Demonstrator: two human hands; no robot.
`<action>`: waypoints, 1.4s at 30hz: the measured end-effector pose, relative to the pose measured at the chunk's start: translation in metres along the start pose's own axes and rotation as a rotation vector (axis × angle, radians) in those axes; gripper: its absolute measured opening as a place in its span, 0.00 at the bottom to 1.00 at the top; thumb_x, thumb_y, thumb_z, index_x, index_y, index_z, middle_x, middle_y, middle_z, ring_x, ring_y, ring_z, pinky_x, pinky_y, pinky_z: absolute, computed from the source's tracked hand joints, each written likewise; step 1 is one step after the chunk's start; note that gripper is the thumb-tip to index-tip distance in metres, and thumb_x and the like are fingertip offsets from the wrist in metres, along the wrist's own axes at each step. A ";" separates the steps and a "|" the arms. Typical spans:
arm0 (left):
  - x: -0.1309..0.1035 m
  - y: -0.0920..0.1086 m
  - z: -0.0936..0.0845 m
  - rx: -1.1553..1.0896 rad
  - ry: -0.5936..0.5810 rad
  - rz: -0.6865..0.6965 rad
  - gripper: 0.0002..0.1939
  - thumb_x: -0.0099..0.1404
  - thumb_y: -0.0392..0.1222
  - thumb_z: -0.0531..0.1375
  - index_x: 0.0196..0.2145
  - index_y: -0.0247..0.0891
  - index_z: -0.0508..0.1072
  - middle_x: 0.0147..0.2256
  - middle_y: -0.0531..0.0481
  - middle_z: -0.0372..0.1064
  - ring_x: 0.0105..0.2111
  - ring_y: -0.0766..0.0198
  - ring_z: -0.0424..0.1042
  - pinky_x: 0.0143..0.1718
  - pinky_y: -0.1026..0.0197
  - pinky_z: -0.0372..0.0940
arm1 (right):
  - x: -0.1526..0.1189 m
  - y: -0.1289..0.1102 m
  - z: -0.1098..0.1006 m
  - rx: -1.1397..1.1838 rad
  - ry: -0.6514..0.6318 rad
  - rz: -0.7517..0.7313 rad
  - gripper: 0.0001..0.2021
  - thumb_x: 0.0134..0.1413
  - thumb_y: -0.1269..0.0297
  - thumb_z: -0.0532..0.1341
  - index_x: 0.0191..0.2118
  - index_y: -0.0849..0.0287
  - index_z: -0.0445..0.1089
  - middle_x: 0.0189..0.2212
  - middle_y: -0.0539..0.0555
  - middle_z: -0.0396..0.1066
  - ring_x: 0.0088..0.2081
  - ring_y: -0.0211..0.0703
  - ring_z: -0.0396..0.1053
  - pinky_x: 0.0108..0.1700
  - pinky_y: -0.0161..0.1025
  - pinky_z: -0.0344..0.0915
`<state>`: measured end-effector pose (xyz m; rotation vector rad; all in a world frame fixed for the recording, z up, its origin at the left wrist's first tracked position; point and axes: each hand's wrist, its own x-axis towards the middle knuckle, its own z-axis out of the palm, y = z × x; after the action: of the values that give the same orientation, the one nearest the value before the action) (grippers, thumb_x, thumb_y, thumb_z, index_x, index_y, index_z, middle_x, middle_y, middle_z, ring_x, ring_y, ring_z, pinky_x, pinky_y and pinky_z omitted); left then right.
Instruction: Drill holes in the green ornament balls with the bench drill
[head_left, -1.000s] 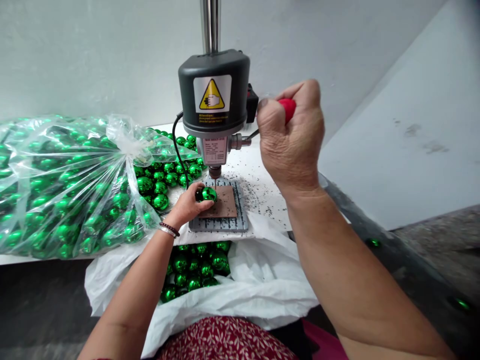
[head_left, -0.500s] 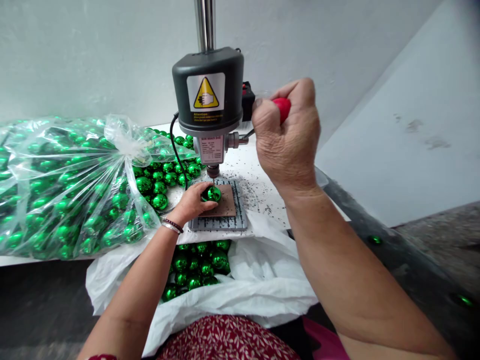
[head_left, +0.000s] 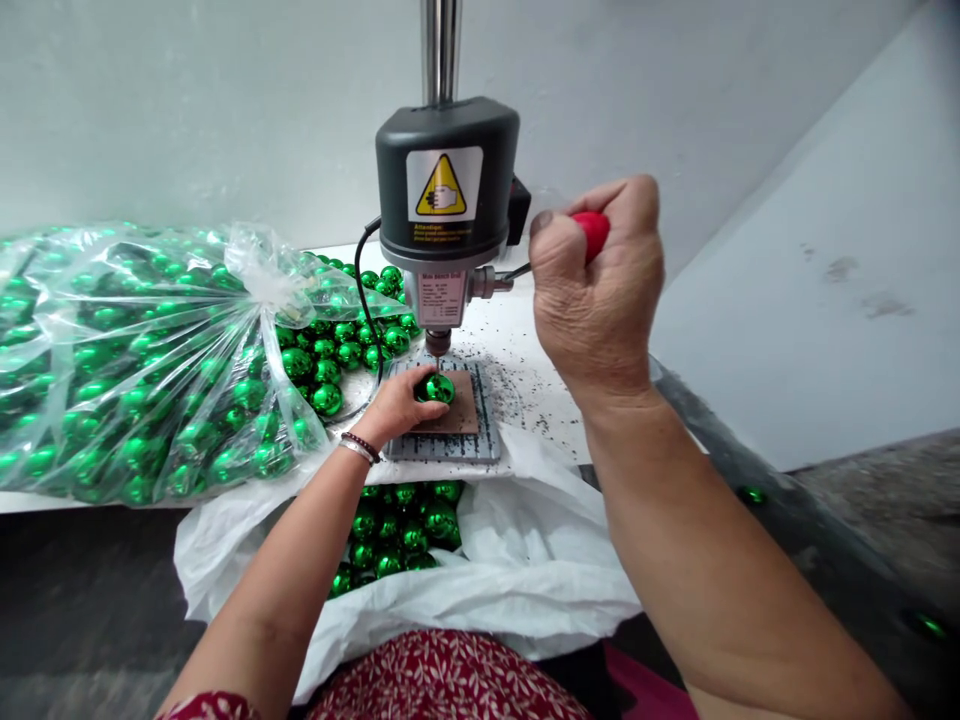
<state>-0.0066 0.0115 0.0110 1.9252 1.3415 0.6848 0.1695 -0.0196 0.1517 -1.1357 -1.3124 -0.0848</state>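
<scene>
A shiny green bauble (head_left: pixel 438 389) rests on a brown board (head_left: pixel 466 408) on the base plate (head_left: pixel 487 440) of a small bench drill (head_left: pixel 448 190). My left hand (head_left: pixel 400 405) is closed around the bauble's left side, thumb in front and fingers behind. Right above it is the drill chuck (head_left: pixel 438 342), its thin bit down at the bauble's top; whether it has gone in I cannot make out. Up at the right, my right hand (head_left: pixel 600 285) is wrapped round the red knob (head_left: pixel 592 234) of the drill's feed lever.
A tied clear plastic bag (head_left: pixel 142 370) full of green baubles lies on the left of the white table (head_left: pixel 544 400). Loose baubles (head_left: pixel 326 372) sit behind it. Dark shavings litter the table. In front hangs a white sack (head_left: pixel 525 550) holding several baubles (head_left: pixel 397 530).
The view has shifted slightly, so the drill and both hands appear farther right. Both hands keep their grips, on the bauble and on the lever knob.
</scene>
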 end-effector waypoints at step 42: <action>0.000 -0.004 0.004 -0.073 -0.018 -0.088 0.39 0.52 0.46 0.69 0.61 0.37 0.68 0.53 0.45 0.75 0.54 0.50 0.72 0.60 0.52 0.62 | -0.015 0.010 -0.002 -0.048 0.060 -0.071 0.09 0.57 0.58 0.56 0.34 0.57 0.57 0.27 0.45 0.60 0.27 0.28 0.56 0.33 0.33 0.61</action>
<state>-0.0060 0.0115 0.0058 1.8002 1.3631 0.6631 0.1720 -0.0239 0.1347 -1.1186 -1.3031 -0.2024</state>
